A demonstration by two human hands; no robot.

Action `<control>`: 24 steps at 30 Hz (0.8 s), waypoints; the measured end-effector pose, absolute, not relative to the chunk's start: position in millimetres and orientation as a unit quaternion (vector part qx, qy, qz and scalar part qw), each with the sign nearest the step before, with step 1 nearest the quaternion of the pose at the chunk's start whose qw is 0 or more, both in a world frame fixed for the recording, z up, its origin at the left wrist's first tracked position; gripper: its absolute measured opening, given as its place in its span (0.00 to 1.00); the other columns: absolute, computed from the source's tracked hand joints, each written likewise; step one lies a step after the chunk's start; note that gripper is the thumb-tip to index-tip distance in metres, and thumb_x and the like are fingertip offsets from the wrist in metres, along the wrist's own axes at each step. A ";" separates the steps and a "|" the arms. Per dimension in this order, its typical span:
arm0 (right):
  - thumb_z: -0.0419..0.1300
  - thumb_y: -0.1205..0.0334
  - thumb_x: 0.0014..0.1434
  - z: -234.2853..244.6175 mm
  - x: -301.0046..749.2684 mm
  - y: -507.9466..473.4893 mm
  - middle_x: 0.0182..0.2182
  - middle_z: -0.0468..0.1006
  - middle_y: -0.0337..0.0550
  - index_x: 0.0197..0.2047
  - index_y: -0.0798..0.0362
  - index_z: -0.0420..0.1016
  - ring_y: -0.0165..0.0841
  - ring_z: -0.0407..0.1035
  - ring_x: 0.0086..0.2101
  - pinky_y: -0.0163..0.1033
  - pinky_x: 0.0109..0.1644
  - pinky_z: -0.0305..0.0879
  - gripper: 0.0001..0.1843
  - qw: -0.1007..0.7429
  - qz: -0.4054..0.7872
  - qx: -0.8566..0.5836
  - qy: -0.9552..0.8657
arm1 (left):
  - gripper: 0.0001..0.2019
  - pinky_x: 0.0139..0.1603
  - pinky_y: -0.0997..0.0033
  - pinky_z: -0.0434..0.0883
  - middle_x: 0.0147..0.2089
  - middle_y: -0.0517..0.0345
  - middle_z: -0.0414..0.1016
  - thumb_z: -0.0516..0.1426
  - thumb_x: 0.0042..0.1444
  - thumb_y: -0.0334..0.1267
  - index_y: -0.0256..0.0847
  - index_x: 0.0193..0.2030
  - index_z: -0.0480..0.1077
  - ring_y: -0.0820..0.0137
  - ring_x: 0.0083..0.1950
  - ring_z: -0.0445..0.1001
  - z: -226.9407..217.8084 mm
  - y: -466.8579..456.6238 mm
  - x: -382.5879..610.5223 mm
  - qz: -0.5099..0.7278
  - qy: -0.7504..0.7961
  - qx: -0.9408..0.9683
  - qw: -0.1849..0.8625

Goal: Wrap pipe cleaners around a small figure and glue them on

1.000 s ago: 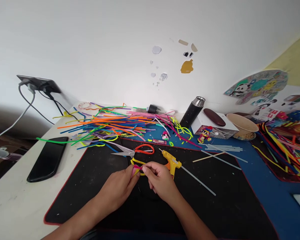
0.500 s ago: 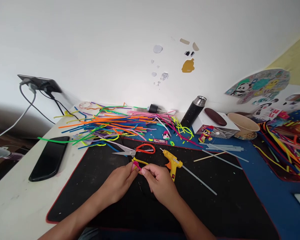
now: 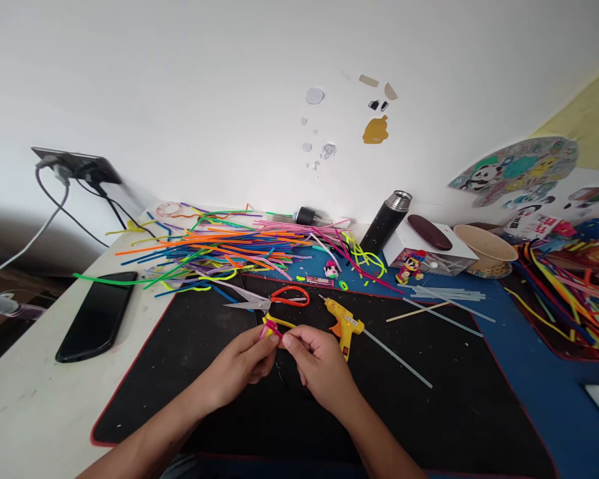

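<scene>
My left hand (image 3: 247, 359) pinches a small pink and yellow pipe-cleaner piece (image 3: 269, 328) between thumb and fingers. My right hand (image 3: 319, 366) is closed on a pink end of the same piece, and the two hands' fingertips nearly meet over the black mat (image 3: 429, 412). Just beyond them lie scissors with orange handles (image 3: 289, 297), blades spread and pointing left. A yellow pipe cleaner (image 3: 284, 323) shows behind my fingers. Right of my right hand rests a yellow glue gun (image 3: 345, 322) with a clear glue stick in its back.
Many coloured pipe cleaners (image 3: 219, 246) are heaped along the wall. A dark phone (image 3: 97, 316) lies at left. A black flask (image 3: 385, 223), a white box (image 3: 429, 249), a small figure (image 3: 410, 267) and spare glue sticks (image 3: 449, 294) stand or lie at right.
My left hand has shifted its grip slightly, its thumb now nearer the right hand's fingertips. More of the pink and yellow piece shows. The tools lie where they were.
</scene>
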State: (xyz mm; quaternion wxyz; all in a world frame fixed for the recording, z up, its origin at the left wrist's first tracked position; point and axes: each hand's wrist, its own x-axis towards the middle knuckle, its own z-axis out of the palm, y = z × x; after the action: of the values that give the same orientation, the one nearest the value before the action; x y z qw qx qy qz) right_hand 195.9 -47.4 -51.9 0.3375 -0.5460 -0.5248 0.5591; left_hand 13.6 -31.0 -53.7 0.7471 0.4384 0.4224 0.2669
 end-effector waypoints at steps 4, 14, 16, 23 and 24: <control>0.60 0.41 0.66 -49.7 195.4 -46.7 0.14 0.60 0.28 0.37 0.54 0.81 0.25 0.54 0.15 0.32 0.20 0.51 0.23 0.337 0.587 -0.536 -0.504 | 0.26 0.23 0.73 0.43 0.23 0.70 0.53 0.61 0.60 0.63 0.44 0.29 0.58 0.77 0.23 0.45 -53.9 -33.6 12.3 0.267 0.402 0.410 0.774; 0.61 0.42 0.67 -55.3 198.6 -48.9 0.14 0.62 0.30 0.37 0.54 0.83 0.26 0.56 0.15 0.33 0.21 0.50 0.22 0.346 0.556 -0.554 -0.514 | 0.28 0.23 0.73 0.44 0.23 0.70 0.54 0.62 0.57 0.65 0.43 0.29 0.59 0.77 0.23 0.46 -51.7 -33.1 7.8 0.259 0.422 0.421 0.760; 0.61 0.43 0.67 -53.3 199.7 -48.8 0.14 0.62 0.30 0.37 0.54 0.83 0.26 0.57 0.16 0.33 0.21 0.50 0.22 0.349 0.550 -0.556 -0.516 | 0.28 0.23 0.73 0.45 0.23 0.70 0.55 0.61 0.57 0.66 0.43 0.29 0.59 0.77 0.23 0.47 -51.2 -34.1 7.6 0.255 0.430 0.431 0.752; 0.61 0.44 0.66 -57.6 197.5 -50.5 0.14 0.61 0.29 0.37 0.55 0.82 0.26 0.56 0.15 0.32 0.20 0.49 0.21 0.341 0.571 -0.550 -0.505 | 0.27 0.23 0.72 0.47 0.23 0.69 0.55 0.60 0.59 0.65 0.43 0.28 0.59 0.77 0.23 0.48 -53.7 -35.5 9.9 0.262 0.428 0.443 0.743; 0.61 0.45 0.66 -58.4 196.3 -51.1 0.14 0.61 0.29 0.37 0.55 0.82 0.26 0.56 0.15 0.32 0.20 0.49 0.21 0.341 0.574 -0.548 -0.504 | 0.27 0.23 0.73 0.46 0.23 0.69 0.55 0.60 0.59 0.65 0.43 0.28 0.59 0.77 0.23 0.48 -53.8 -35.0 10.3 0.263 0.428 0.442 0.743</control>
State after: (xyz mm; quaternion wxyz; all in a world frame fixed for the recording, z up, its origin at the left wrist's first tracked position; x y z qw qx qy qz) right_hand 196.3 -51.1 -58.4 0.3408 -0.5482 -0.5039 0.5740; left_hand 10.3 -35.0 -53.8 0.7428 0.4424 0.4279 0.2633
